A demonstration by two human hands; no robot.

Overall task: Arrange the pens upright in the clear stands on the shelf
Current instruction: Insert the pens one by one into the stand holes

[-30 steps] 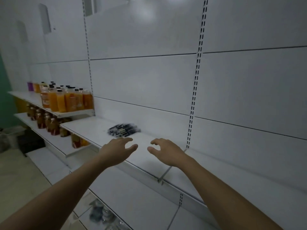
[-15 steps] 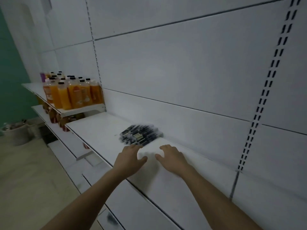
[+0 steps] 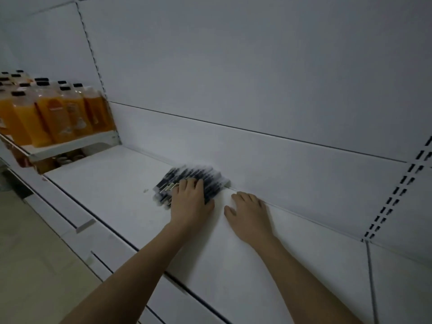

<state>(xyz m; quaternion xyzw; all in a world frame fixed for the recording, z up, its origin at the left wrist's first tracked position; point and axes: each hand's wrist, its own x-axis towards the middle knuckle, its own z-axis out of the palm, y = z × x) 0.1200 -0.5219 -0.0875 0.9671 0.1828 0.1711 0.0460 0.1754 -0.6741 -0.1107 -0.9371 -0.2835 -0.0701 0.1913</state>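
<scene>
A flat bundle of several dark pens (image 3: 198, 177) lies on the white shelf (image 3: 112, 181), close to the back panel. My left hand (image 3: 190, 202) lies palm down on the near part of the bundle, its fingers spread over the pens. My right hand (image 3: 247, 212) rests flat on the bare shelf just right of the bundle, fingers pointing at the back wall, and touches no pen. The pens are blurred. No clear stand shows in this view.
Several orange juice bottles (image 3: 53, 113) with black caps stand on a higher shelf at the left, with more bottles below them. A slotted upright (image 3: 397, 190) runs down the back panel at the right. Lower shelves step out toward the floor at the left.
Both hands have reached forward along the shelf. My left hand has come down onto the pen bundle and my right hand has settled beside it. The view has moved closer.
</scene>
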